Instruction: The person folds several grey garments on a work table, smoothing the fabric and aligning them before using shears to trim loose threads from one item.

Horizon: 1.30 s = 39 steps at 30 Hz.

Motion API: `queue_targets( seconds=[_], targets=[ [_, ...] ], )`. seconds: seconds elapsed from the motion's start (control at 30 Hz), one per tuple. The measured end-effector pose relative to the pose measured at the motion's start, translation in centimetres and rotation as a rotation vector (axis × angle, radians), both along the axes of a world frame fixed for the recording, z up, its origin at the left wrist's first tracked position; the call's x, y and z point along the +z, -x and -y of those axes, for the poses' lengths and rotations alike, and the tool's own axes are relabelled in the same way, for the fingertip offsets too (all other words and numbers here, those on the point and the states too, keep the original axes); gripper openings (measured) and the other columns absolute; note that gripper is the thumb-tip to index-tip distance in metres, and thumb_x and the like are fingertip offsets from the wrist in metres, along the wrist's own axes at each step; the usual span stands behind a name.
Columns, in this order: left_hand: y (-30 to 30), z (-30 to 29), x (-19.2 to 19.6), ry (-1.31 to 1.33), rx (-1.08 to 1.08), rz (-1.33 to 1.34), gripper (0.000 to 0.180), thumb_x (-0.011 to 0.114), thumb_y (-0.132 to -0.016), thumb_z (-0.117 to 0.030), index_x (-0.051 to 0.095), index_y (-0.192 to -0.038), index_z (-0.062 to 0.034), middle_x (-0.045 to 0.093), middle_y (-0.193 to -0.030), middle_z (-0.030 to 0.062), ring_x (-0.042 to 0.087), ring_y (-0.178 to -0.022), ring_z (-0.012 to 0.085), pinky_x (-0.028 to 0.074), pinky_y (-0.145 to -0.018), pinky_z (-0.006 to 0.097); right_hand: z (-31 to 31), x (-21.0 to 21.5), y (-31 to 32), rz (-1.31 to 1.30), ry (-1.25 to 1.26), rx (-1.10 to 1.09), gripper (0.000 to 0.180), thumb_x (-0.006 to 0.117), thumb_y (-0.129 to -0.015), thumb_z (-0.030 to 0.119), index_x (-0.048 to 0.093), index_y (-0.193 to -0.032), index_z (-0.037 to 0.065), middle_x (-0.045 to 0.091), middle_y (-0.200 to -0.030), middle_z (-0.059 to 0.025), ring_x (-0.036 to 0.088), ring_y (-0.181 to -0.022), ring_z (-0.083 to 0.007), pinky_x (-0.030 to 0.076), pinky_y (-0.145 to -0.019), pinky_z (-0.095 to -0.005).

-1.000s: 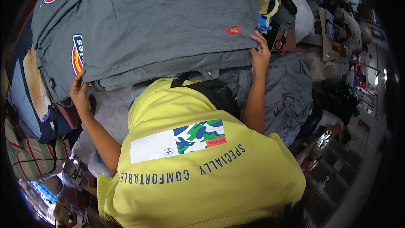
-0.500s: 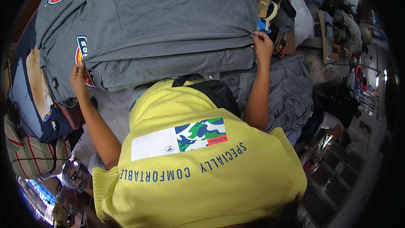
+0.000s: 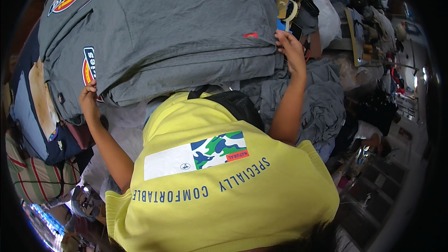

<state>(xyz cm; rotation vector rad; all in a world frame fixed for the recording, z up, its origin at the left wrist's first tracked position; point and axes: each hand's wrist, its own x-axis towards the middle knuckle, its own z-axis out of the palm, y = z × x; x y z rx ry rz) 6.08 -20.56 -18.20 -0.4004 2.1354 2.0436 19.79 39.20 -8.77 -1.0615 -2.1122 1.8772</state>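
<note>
In front of me lies a thick stack of folded grey garments (image 3: 177,23), some with colourful oval logos showing at the left. A small red mark (image 3: 250,35) shows on the top garment near its right side. My left hand (image 3: 89,100) pinches the near left corner of the top grey garment, just below a partly covered logo. At the stack's right edge is my right hand (image 3: 291,49), its fingers apart and the fingertips close to the folded edge. Whether those fingertips still touch the cloth is hard to make out.
Rolls of tape (image 3: 292,11) and red-handled scissors (image 3: 307,54) lie beyond my right hand, near a white plastic bag (image 3: 325,14). Crumpled grey cloth (image 3: 322,98) is heaped at the right. A striped bundle (image 3: 39,179) sits at the lower left. Another person (image 3: 368,135) is at far right.
The top garment's near edge now lies smoother, and its red mark has come into view. My right hand has loosened from the cloth edge. My left hand has shifted slightly down in the picture.
</note>
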Motion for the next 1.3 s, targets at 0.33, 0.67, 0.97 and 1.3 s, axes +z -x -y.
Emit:
queue_targets(
  seconds=[0.33,0.67,0.97,1.3],
  targets=[
    [-0.8,-4.0,1.1,0.051,0.069,0.110,0.013,0.050,-0.079,-0.008,0.063,-0.084,-0.0092,0.045,-0.061,-0.0102,0.029,-0.045,-0.0002,0.019,-0.039,0.014,-1.4,-3.8,-1.0,-0.175,-0.175,-0.296,0.011,0.064,-0.076,0.009,0.062,-0.084,0.001,0.061,-0.072,-0.0032,0.054,-0.055,-0.0086,0.042,-0.048,-0.0188],
    [0.9,-5.8,3.3,0.089,0.057,0.082,0.028,0.052,-0.084,-0.028,0.060,-0.102,-0.0067,0.051,-0.080,-0.0052,0.040,-0.066,0.0027,0.030,-0.058,0.015,-7.3,-0.7,-8.8,0.187,-1.440,-0.405,0.020,0.062,-0.076,0.014,0.060,-0.093,0.004,0.058,-0.090,-0.0129,0.059,-0.083,-0.0219,0.046,-0.072,-0.0307],
    [8.0,-8.1,4.4,0.313,-0.100,-0.164,0.047,0.056,-0.083,-0.035,0.051,-0.117,-0.0027,0.054,-0.105,0.0111,0.048,-0.097,0.0156,0.034,-0.087,0.025,0.1,-5.9,10.6,-0.125,-1.037,0.111,0.030,0.065,-0.073,0.030,0.062,-0.087,0.004,0.058,-0.089,-0.0147,0.055,-0.088,-0.0307,0.043,-0.076,-0.0365],
    [-1.8,-7.1,14.5,0.296,-0.137,-0.214,0.038,0.051,-0.083,-0.010,0.044,-0.121,-0.0075,0.052,-0.093,0.0036,0.045,-0.079,0.0066,0.037,-0.074,0.019,-0.8,2.9,0.4,-0.359,0.023,-0.085,0.014,0.065,-0.077,0.012,0.056,-0.081,0.003,0.053,-0.072,0.0028,0.045,-0.065,-0.0045,0.034,-0.059,-0.0182]
  ],
)
